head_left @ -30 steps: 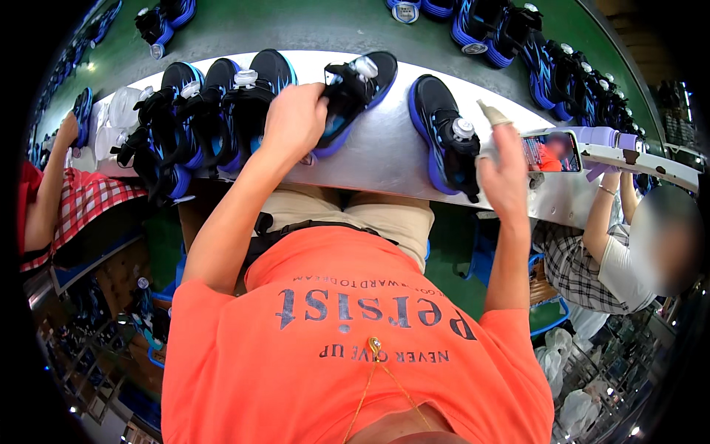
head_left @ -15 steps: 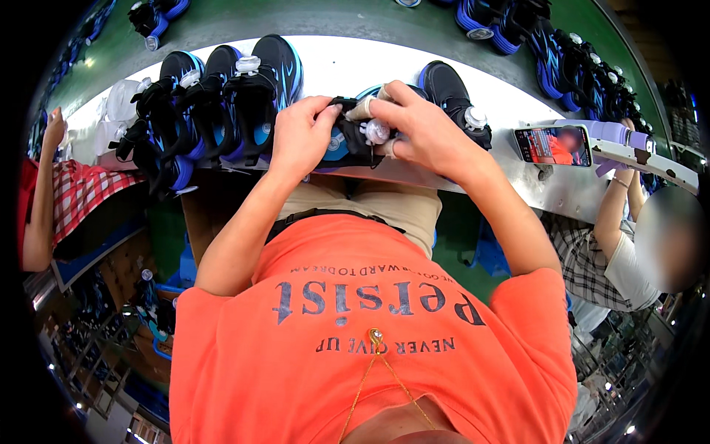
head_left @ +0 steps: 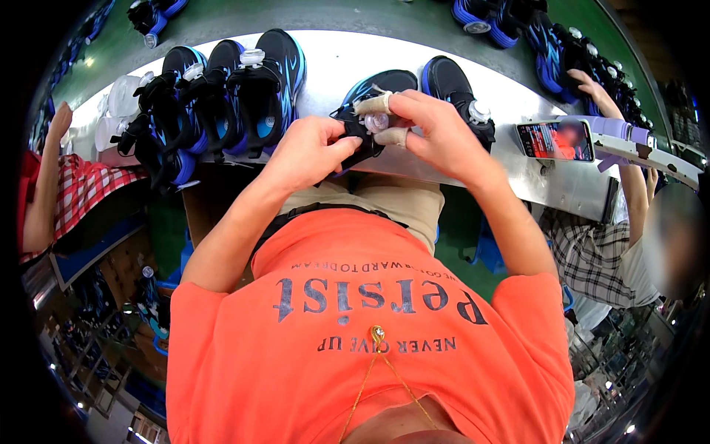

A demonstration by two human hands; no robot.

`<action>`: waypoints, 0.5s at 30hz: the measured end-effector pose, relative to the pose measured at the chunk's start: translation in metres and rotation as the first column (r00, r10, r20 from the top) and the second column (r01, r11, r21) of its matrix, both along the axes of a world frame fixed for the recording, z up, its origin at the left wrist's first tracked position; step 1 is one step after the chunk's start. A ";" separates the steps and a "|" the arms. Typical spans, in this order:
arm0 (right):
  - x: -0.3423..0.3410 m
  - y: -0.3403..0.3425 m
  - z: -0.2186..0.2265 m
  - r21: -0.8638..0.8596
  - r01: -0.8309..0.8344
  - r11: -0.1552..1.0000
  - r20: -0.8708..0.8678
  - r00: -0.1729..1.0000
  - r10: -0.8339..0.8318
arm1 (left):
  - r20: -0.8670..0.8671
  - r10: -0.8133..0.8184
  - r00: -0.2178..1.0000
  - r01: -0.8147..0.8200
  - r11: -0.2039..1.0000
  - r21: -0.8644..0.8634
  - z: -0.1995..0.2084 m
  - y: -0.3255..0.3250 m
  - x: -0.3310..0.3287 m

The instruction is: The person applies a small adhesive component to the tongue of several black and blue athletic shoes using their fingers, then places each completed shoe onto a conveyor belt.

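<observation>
A black-and-blue sneaker rests on the white bench in front of me, toe pointing away and up to the right. My left hand pinches its black upper edge on the near left side, thumb and fingertips together. On the other side, my right hand, with beige covers on some fingertips, closes thumb and fingers about a clear round dial on the shoe's tongue. Both hands hide much of the shoe's opening. Close to the right stands another matching sneaker with its own clear dial.
Several matching sneakers line the bench at left, beside clear plastic pieces. A phone on a lilac-wrapped stand is at right. More shoes sit across the green surface. Co-workers flank me; one hand reaches toward those shoes.
The sneaker's toe has come into sight beyond my right hand. My left hand has shifted nearer to me and lower on the shoe. The right co-worker's hand has reached forward to the far shoes.
</observation>
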State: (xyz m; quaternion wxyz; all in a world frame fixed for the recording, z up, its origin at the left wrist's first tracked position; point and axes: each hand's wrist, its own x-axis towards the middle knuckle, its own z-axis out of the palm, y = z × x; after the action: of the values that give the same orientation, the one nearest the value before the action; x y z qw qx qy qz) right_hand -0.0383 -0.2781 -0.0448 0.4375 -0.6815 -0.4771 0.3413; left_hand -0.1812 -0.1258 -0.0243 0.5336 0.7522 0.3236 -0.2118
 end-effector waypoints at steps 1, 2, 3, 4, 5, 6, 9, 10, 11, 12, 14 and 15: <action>-0.008 -0.001 -0.005 -0.019 0.076 0.997 0.116 0.991 -0.073 | 0.017 -0.003 1.000 0.002 1.000 0.020 -0.001 -0.002 0.000; -0.018 -0.001 -0.009 -0.030 0.151 0.988 0.231 0.963 -0.140 | 0.034 -0.005 0.999 0.004 0.999 0.040 -0.003 -0.004 0.000; -0.024 0.000 -0.012 -0.023 0.220 0.975 0.343 0.918 -0.199 | 0.052 -0.001 0.999 -0.002 0.998 0.069 -0.003 -0.004 0.000; -0.022 0.002 -0.013 -0.003 0.224 0.975 0.376 0.903 -0.206 | 0.055 -0.030 0.998 0.027 0.998 0.056 -0.004 -0.001 0.000; -0.015 0.001 -0.010 -0.049 0.177 0.983 0.304 0.940 -0.154 | 0.066 -0.011 0.998 0.011 1.000 -0.002 -0.008 0.001 -0.001; -0.006 0.003 0.002 -0.090 0.121 0.989 0.225 0.969 -0.098 | 0.073 0.014 0.997 -0.009 0.998 -0.058 -0.014 0.003 -0.004; -0.009 0.002 0.004 0.023 0.046 0.999 0.098 0.994 -0.048 | 0.078 0.042 0.996 -0.035 0.996 -0.085 -0.021 0.001 -0.008; -0.015 0.001 -0.008 0.027 0.153 0.988 0.078 0.985 -0.155 | 0.095 0.060 0.994 -0.052 0.995 -0.082 -0.014 -0.004 -0.002; -0.021 0.002 -0.017 0.030 0.260 0.965 0.059 0.963 -0.261 | 0.084 0.067 0.994 -0.058 0.992 -0.108 -0.015 -0.007 -0.002; -0.020 0.003 -0.019 -0.009 0.249 0.968 0.131 0.960 -0.246 | 0.082 0.080 0.993 -0.070 0.990 -0.123 -0.017 -0.007 -0.002; -0.010 0.005 -0.021 0.133 0.211 0.968 0.278 0.930 -0.241 | 0.054 0.062 0.997 -0.055 0.992 -0.117 -0.016 -0.001 0.003; -0.003 0.008 -0.013 0.162 0.102 0.982 0.195 0.972 -0.133 | 0.004 0.053 0.999 -0.052 0.994 -0.097 -0.018 0.000 -0.003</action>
State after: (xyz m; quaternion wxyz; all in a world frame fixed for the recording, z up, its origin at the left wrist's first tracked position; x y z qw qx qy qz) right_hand -0.0413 -0.2703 -0.0578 0.4557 -0.7051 -0.5030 0.2055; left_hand -0.1840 -0.1261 -0.0427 0.5758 0.7174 0.3309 -0.2106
